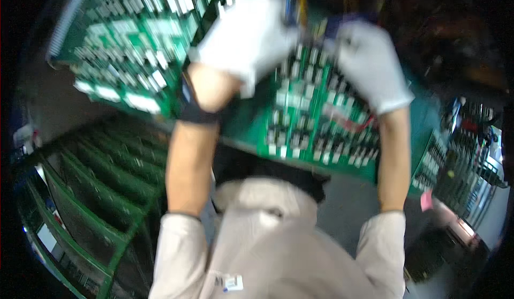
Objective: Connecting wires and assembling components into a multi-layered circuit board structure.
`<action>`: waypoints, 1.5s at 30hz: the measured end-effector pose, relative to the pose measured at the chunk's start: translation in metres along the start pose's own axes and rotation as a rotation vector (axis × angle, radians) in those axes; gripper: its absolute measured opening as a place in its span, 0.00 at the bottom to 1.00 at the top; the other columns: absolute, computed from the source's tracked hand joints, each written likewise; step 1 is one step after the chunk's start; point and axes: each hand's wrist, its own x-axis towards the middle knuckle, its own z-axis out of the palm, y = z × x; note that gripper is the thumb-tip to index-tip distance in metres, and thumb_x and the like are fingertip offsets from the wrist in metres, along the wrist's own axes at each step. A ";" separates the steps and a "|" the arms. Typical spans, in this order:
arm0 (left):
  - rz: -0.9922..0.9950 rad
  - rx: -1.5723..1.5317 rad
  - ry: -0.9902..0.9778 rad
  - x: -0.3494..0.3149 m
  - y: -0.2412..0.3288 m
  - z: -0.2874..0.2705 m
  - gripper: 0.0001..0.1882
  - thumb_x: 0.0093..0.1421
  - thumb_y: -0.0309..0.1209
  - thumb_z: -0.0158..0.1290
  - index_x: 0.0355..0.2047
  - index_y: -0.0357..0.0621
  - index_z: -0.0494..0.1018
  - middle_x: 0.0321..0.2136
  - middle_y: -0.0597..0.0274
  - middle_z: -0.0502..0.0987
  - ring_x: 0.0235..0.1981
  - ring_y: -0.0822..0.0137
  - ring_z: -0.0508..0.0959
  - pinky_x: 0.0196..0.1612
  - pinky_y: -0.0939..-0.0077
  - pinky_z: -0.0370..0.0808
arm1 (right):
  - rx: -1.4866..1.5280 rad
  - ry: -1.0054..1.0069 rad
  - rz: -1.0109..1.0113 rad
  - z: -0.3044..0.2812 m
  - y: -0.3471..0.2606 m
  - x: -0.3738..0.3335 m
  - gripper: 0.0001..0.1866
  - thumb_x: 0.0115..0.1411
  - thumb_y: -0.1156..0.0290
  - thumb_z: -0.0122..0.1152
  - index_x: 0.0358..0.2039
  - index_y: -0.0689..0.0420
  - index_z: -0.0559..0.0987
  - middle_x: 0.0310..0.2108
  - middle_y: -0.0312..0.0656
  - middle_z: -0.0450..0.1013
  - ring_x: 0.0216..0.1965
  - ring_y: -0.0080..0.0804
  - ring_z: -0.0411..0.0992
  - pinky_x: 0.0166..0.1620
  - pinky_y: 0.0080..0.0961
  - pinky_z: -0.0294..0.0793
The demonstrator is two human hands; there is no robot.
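Note:
Both my hands wear white gloves and reach over the far part of a green circuit board (292,103), which lies on the green bench top and carries rows of small parts. My left hand (251,34) is smeared by motion above the board's far left corner; its fingers do not show clearly. Curled fingers show on my right hand (369,63), over the far right of the board. A dark blue thing (345,23) is by those fingertips, too blurred to name. Red wire (350,122) lies across the board below my right hand.
More populated green boards (134,42) lie on the left of the bench. A green slatted metal rack (96,192) stands at the lower left. Upright boards (431,159) are at the right, with a pink tag (426,201) nearby. Yellow and blue wires (300,1) hang at the back.

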 end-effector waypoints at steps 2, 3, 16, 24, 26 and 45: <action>0.071 -0.077 0.198 -0.007 -0.014 0.026 0.14 0.55 0.34 0.63 0.36 0.37 0.77 0.29 0.40 0.80 0.34 0.40 0.80 0.36 0.54 0.78 | -0.103 -0.040 0.067 0.018 0.013 -0.007 0.15 0.59 0.61 0.66 0.28 0.62 0.80 0.26 0.54 0.74 0.27 0.49 0.72 0.32 0.38 0.71; 0.053 -0.084 0.184 -0.010 -0.018 0.029 0.17 0.53 0.35 0.64 0.37 0.36 0.76 0.30 0.40 0.79 0.35 0.39 0.80 0.37 0.53 0.77 | -0.008 0.030 -0.035 0.032 0.020 -0.011 0.13 0.59 0.60 0.58 0.31 0.57 0.81 0.31 0.52 0.76 0.33 0.54 0.75 0.37 0.44 0.75; 0.297 -0.155 0.356 -0.009 -0.011 0.052 0.06 0.56 0.27 0.56 0.30 0.37 0.72 0.29 0.45 0.74 0.33 0.45 0.76 0.36 0.56 0.73 | -0.002 -0.051 0.074 0.018 0.004 -0.012 0.15 0.60 0.58 0.60 0.26 0.57 0.81 0.27 0.51 0.77 0.32 0.52 0.76 0.35 0.46 0.76; 0.219 -0.149 0.271 -0.002 -0.009 0.052 0.08 0.53 0.29 0.61 0.34 0.41 0.79 0.30 0.44 0.78 0.33 0.43 0.79 0.35 0.55 0.77 | -0.004 -0.048 0.073 0.023 0.014 -0.013 0.14 0.59 0.58 0.61 0.28 0.57 0.82 0.31 0.53 0.77 0.35 0.53 0.76 0.38 0.47 0.76; 0.193 -0.136 0.243 -0.006 -0.008 0.045 0.07 0.56 0.31 0.61 0.34 0.44 0.80 0.28 0.47 0.80 0.32 0.44 0.81 0.34 0.57 0.78 | -0.042 -0.062 0.032 0.025 0.014 -0.009 0.15 0.58 0.58 0.64 0.27 0.58 0.82 0.29 0.52 0.76 0.33 0.54 0.75 0.37 0.47 0.75; 0.263 -0.196 0.155 -0.004 0.008 0.036 0.18 0.53 0.38 0.70 0.31 0.36 0.78 0.28 0.56 0.79 0.30 0.58 0.79 0.35 0.66 0.75 | 0.130 -0.183 0.257 -0.113 0.056 -0.061 0.19 0.64 0.58 0.56 0.48 0.57 0.82 0.42 0.49 0.81 0.39 0.44 0.80 0.45 0.35 0.78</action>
